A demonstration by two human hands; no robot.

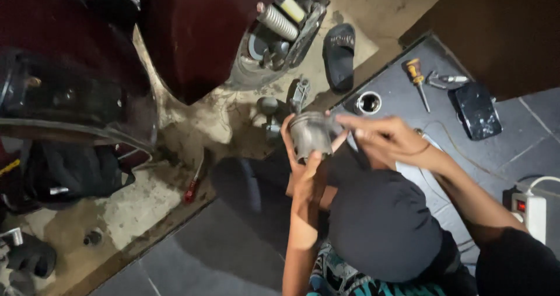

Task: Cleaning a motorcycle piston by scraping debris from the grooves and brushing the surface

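Observation:
My left hand (pixel 303 166) is wrapped around a grey metal cylinder part (pixel 311 135), shaped like a piston, and holds it up above my dark-clad knee (pixel 382 226). My right hand (pixel 379 137) reaches in from the right, and its fingers rest on the top rim of the same part. Both hands meet just in front of a dark red scooter (pixel 192 33) with its side open, where a spring shock (pixel 277 21) shows.
On the grey tiles lie a yellow-handled screwdriver (pixel 416 77), pliers (pixel 444 80), a phone (pixel 478 110) and a small round tin (pixel 368 103). A black sandal (pixel 339 55) and a red-handled screwdriver (pixel 192 188) lie on the concrete. A white power strip (pixel 532 211) sits at right.

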